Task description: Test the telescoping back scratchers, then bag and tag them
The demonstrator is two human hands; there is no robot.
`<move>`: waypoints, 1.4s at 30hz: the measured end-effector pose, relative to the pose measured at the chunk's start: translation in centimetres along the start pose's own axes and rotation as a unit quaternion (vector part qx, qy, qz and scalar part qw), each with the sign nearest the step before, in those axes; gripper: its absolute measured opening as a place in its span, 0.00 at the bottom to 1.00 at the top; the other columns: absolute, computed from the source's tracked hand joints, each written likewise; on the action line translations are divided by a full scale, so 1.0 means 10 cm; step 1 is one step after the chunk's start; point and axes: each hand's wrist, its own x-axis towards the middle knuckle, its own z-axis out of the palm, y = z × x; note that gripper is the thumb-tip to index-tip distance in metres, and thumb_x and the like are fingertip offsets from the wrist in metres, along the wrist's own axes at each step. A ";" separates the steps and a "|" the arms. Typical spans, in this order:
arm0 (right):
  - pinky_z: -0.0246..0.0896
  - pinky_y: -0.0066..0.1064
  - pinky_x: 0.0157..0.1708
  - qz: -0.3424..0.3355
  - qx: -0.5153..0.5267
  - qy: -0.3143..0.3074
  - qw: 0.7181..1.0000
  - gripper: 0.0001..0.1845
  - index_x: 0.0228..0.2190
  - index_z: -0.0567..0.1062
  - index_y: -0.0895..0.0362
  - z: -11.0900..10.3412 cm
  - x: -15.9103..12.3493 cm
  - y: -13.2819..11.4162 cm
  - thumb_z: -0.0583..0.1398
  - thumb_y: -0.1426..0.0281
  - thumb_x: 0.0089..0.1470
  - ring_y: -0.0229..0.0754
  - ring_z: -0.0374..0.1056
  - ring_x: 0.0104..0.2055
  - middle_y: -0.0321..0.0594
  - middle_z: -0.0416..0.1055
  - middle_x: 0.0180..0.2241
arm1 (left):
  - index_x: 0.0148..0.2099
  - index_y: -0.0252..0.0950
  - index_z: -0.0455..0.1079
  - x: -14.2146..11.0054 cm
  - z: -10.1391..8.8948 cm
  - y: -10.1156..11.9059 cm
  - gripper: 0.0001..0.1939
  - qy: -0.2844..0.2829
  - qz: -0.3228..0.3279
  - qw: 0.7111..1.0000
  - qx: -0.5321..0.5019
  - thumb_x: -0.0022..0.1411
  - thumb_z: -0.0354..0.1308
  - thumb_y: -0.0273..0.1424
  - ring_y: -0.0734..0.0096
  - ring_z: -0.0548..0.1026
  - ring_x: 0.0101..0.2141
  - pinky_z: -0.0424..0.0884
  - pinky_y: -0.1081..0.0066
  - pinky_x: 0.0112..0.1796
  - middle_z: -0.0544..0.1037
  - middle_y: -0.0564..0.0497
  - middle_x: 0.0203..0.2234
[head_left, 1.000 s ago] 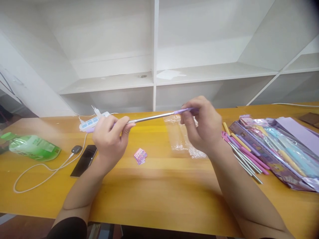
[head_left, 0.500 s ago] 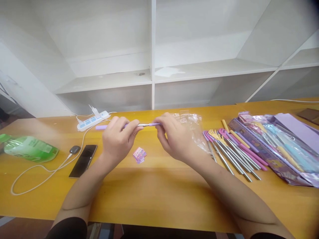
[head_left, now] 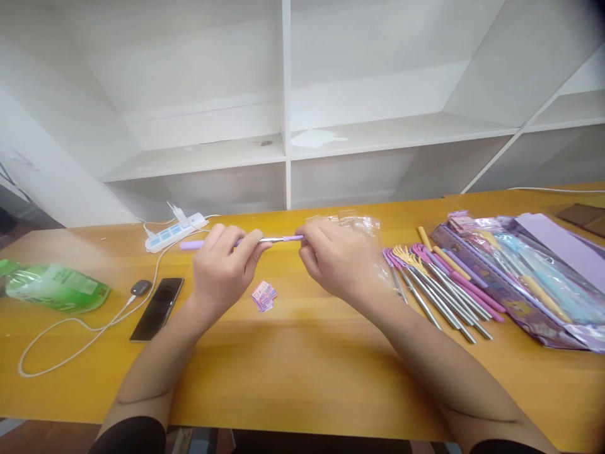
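A slim back scratcher [head_left: 271,239] with a purple handle [head_left: 191,244] and a silver rod is held level above the table. My left hand [head_left: 224,258] is closed around it, the handle's end sticking out to the left. At the other end, my right hand [head_left: 331,255] pinches the thin purple tip; its head is hidden behind the fingers. Small pink printed cards [head_left: 264,296] lie on the table just below, between the hands. To the right lie several metal rods [head_left: 447,296] with yellow, pink and purple claw heads [head_left: 405,255], beside loose foam handles [head_left: 477,293].
Clear plastic bags [head_left: 371,230] lie behind my right hand. A purple printed package [head_left: 529,296] with wrapped scratchers is at the right. On the left are a phone [head_left: 157,309], a green bottle [head_left: 57,285], a white cable and a power strip [head_left: 174,232]. White shelving [head_left: 286,126] stands behind.
My right hand has shifted slightly right along the purple tip, baring a little more of it. My left hand keeps its hold; the whole view has shifted slightly.
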 end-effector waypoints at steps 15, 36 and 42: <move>0.47 0.33 0.29 0.138 -0.056 0.047 0.988 0.13 0.34 0.80 0.54 -0.15 0.07 0.60 0.55 0.72 0.64 0.40 0.69 0.30 0.38 0.79 0.28 | 0.41 0.42 0.80 0.04 -0.20 -0.80 0.09 0.110 0.028 0.992 0.052 0.74 0.65 0.40 0.66 0.65 0.30 0.59 0.66 0.33 0.75 0.49 0.26; 0.62 0.38 0.39 0.231 -0.018 0.036 0.972 0.14 0.39 0.82 0.50 -0.43 -0.11 1.69 0.55 0.72 0.60 0.48 0.75 0.37 0.41 0.82 0.35 | 0.35 0.44 0.77 -0.21 -0.06 -1.81 0.24 0.108 -0.051 0.993 0.004 0.67 0.64 0.59 0.67 0.60 0.27 0.54 0.62 0.34 0.71 0.51 0.22; 0.63 0.37 0.38 0.241 -0.020 0.063 0.968 0.13 0.37 0.81 0.52 -0.53 -0.22 1.96 0.56 0.69 0.58 0.46 0.73 0.32 0.43 0.82 0.32 | 0.36 0.42 0.75 -0.26 -0.07 -1.95 0.26 0.101 -0.045 0.994 0.009 0.68 0.62 0.61 0.67 0.60 0.27 0.54 0.62 0.35 0.70 0.52 0.23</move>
